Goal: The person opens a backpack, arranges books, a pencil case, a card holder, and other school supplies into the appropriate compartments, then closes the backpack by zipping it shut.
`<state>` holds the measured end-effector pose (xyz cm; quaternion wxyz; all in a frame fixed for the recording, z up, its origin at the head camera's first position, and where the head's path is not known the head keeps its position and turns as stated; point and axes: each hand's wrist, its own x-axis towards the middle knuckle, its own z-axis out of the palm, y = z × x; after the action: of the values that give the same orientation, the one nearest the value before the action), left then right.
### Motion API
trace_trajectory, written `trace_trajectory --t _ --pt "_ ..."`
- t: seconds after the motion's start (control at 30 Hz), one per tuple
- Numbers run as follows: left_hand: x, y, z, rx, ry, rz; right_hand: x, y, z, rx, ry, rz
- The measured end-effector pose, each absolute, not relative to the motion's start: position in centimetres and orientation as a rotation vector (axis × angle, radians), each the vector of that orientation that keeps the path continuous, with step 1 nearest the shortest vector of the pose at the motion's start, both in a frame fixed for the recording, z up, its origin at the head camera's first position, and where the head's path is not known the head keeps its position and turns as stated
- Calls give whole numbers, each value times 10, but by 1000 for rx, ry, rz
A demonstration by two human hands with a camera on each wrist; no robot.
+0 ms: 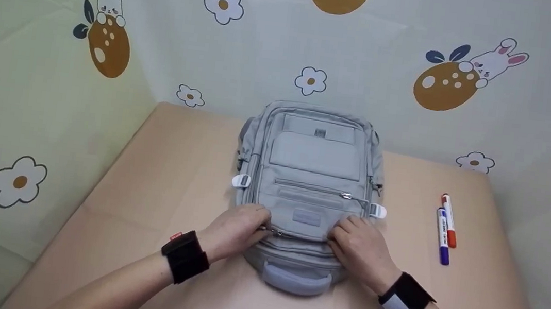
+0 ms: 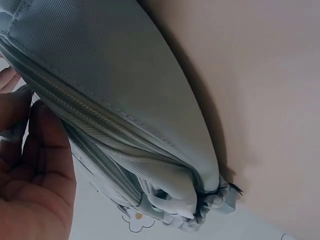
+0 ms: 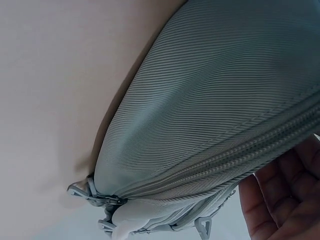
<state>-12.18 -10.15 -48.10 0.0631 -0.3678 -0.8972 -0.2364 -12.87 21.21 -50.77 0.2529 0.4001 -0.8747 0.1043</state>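
Note:
A grey backpack (image 1: 316,155) lies front side up on the table, its padded top handle (image 1: 296,280) toward me. My left hand (image 1: 240,227) pinches the left end of the front pocket's edge, beside a metal zipper slider (image 1: 276,233). On the other end of that edge, the curled fingers of my right hand (image 1: 364,248) grip the fabric. In the left wrist view, thumb and finger meet beside the zipper seam (image 2: 95,117); exactly what lies between them is hidden. The right wrist view shows the bag's ribbed side panel (image 3: 200,95), with the right fingertips partly out of sight.
Right of the backpack, a blue-capped marker (image 1: 443,236) and a red-capped marker (image 1: 449,221) lie side by side on the table (image 1: 148,176). White buckles (image 1: 241,180) stick out at the bag's sides. A patterned curtain (image 1: 267,44) hangs behind the table.

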Motion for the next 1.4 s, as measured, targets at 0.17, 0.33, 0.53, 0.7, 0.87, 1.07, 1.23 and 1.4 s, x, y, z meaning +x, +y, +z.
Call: trace_trajectory --t 0.17,0.33,0.53,0.7,0.87,1.07,1.23,1.4 --pt "-123 -112 -478 -1067 -2727 -716 -127 212 -506 1086 -2363 316" --pt "-128 -126 -475 -990 -2752 -679 -127 213 -505 1086 -2364 318" --pt "-134 -137 -473 -862 -2787 -713 -127 214 -504 1080 -2386 310" --pt "-134 -136 -474 -851 -2828 -725 -126 213 -503 1083 -2406 295" --pt "-133 -135 -474 -860 -2846 -724 -126 210 -502 1074 -2421 302" --pt "-131 -136 -477 -881 -2845 -737 -124 198 -492 1116 -2449 344" --pt "-131 -135 -477 -872 -2850 -728 -122 176 -477 1160 -2503 298" --pt "-131 -134 -477 -859 -2845 -748 -123 149 -467 1195 -2590 222"
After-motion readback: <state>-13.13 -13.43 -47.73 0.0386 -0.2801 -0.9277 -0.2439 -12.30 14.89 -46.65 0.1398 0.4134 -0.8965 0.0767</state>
